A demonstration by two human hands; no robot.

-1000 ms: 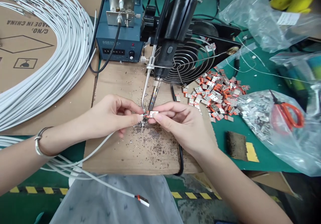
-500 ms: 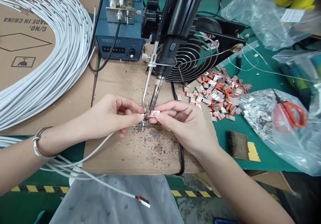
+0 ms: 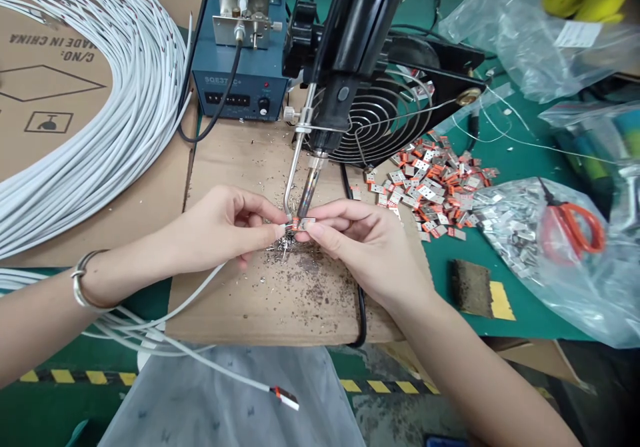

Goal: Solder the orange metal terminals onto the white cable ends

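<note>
My left hand (image 3: 245,223) pinches the end of a white cable (image 3: 200,291) between thumb and forefinger. Opposite it, my right hand (image 3: 355,240) is closed on a small metal USB connector (image 3: 307,224) with an orange insert. The cable's wire ends meet the connector right under the tip of a soldering iron (image 3: 311,187), which is fixed in a black stand. A thin bent metal solder feed tube (image 3: 290,187) ends beside that tip. Exactly where wires, tip and connector touch is too small to tell.
A blue solder feeder box (image 3: 240,80) and a black fan (image 3: 380,120) stand behind. Loose USB connectors (image 3: 433,187) lie to the right, near a plastic bag (image 3: 520,233) and orange-handled scissors (image 3: 575,230). Coiled white cables (image 3: 145,100) cover the left. Solder bits litter the cardboard (image 3: 225,313).
The connector and the wire ends have shifted very slightly up under the iron tip. Both hands keep their grip; the whole view has moved a little.
</note>
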